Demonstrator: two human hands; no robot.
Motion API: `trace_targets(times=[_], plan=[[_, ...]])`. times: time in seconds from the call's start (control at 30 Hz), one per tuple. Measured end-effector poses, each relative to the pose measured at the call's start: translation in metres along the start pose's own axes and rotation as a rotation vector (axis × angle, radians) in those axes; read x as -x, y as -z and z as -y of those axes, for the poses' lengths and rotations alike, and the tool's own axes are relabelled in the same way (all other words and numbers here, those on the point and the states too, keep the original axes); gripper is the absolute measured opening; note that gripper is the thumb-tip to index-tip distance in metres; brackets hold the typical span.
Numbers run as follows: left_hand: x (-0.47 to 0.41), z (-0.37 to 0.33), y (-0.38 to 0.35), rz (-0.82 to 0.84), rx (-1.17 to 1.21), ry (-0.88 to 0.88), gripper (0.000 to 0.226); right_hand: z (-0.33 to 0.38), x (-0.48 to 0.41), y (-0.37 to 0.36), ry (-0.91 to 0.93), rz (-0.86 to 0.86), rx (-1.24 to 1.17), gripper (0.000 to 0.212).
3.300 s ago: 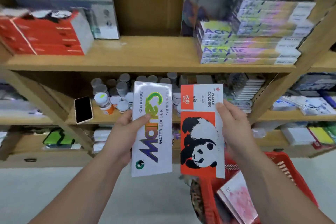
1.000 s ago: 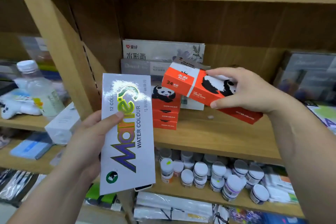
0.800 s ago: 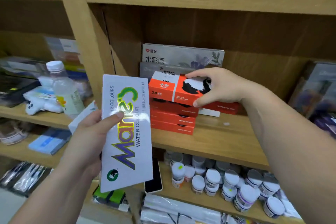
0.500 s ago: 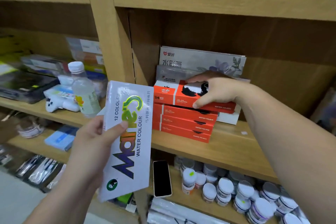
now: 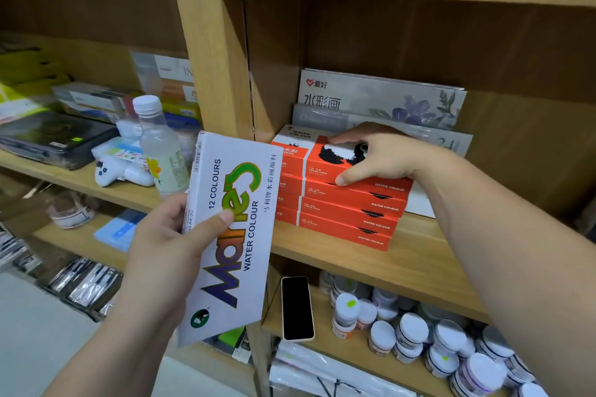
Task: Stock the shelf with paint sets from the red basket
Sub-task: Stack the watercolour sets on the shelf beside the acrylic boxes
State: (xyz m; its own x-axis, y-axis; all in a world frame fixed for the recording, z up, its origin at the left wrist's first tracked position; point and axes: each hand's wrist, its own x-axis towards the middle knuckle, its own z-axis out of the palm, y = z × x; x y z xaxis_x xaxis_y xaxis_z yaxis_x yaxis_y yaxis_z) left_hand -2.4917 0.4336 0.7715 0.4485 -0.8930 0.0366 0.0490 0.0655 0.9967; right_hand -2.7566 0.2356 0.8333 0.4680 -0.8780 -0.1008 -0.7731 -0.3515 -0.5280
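My left hand (image 5: 167,245) grips a white Marie's water colour box (image 5: 230,235), held upright in front of the wooden upright post. My right hand (image 5: 374,155) rests on an orange panda water colour box (image 5: 317,156), thumb at its front edge and fingers over its top. That box lies on top of a stack of matching orange boxes (image 5: 345,213) on the middle shelf board (image 5: 371,261). The red basket is out of view.
Grey watercolour pads (image 5: 380,97) lean against the back behind the stack. A phone (image 5: 296,308) and several white-lidded paint jars (image 5: 419,335) sit on the shelf below. Left of the post (image 5: 209,51) stand a plastic bottle (image 5: 159,145) and a white game controller (image 5: 119,172).
My right hand carried the orange panda box from in front of me onto the stack and now holds it down there. The Marie's box stays in my left hand. The view shifted left.
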Motion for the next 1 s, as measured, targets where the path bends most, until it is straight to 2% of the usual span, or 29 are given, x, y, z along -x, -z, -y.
trace_targets(times=[0.1, 0.23, 0.3, 0.53, 0.77, 0.87, 1.0], plan=[[-0.001, 0.001, 0.0, -0.002, -0.002, -0.002, 0.019, -0.001, 0.006, 0.001, 0.013, -0.035, -0.001, 0.087], [-0.001, 0.007, 0.001, -0.013, -0.022, -0.024, 0.019, -0.011, 0.033, -0.009, 0.068, -0.302, -0.077, 0.092], [0.0, 0.012, 0.0, -0.015, -0.022, -0.023, 0.018, -0.02, 0.048, -0.021, 0.044, -0.376, -0.14, 0.096], [0.005, 0.025, 0.001, -0.009, 0.014, 0.014, 0.019, -0.043, 0.063, -0.041, -0.032, -0.418, -0.233, 0.073], [0.004, 0.031, 0.008, 0.01, -0.008, 0.006, 0.02, -0.048, 0.071, -0.046, -0.002, -0.459, -0.28, 0.064], [0.005, 0.037, 0.012, -0.001, 0.004, 0.008, 0.019, -0.049, 0.072, -0.059, -0.031, -0.537, -0.278, 0.071], [0.007, 0.046, 0.014, -0.014, 0.035, 0.026, 0.018, -0.043, 0.071, -0.1, -0.071, -0.697, -0.527, 0.1]])
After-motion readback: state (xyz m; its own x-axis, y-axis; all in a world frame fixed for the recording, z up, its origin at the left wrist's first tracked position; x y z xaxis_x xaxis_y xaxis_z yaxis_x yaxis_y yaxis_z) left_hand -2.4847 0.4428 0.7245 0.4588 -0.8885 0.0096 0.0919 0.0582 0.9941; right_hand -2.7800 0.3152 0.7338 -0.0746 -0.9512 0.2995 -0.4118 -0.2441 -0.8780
